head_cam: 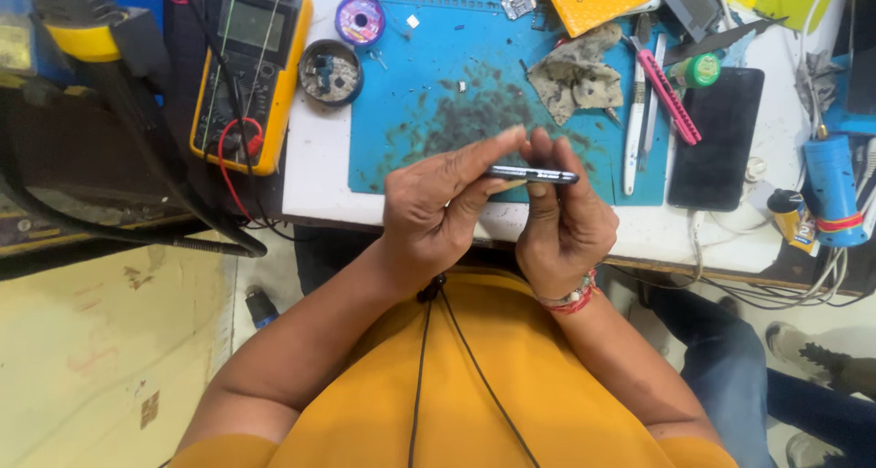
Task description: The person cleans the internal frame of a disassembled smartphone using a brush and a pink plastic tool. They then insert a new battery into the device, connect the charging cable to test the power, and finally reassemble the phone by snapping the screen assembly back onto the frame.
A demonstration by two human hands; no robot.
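Note:
Both of my hands hold a thin dark phone point(538, 173) edge-on above the front edge of the blue work mat point(411, 85). My left hand point(436, 208) grips its left end, with fingers stretched along the top and the thumb underneath. My right hand point(561, 220) wraps the right end, with a red and white bracelet on that wrist. The phone lies level, and only its narrow side shows.
A yellow multimeter point(251, 67) with red and black leads lies at the left. A round tin point(330, 71), a solder spool point(359, 18), a dirty rag point(575, 76), a pink cutter point(668, 97), tweezers and a black phone point(716, 140) lie on the bench. A blue tool point(832, 190) stands at the right.

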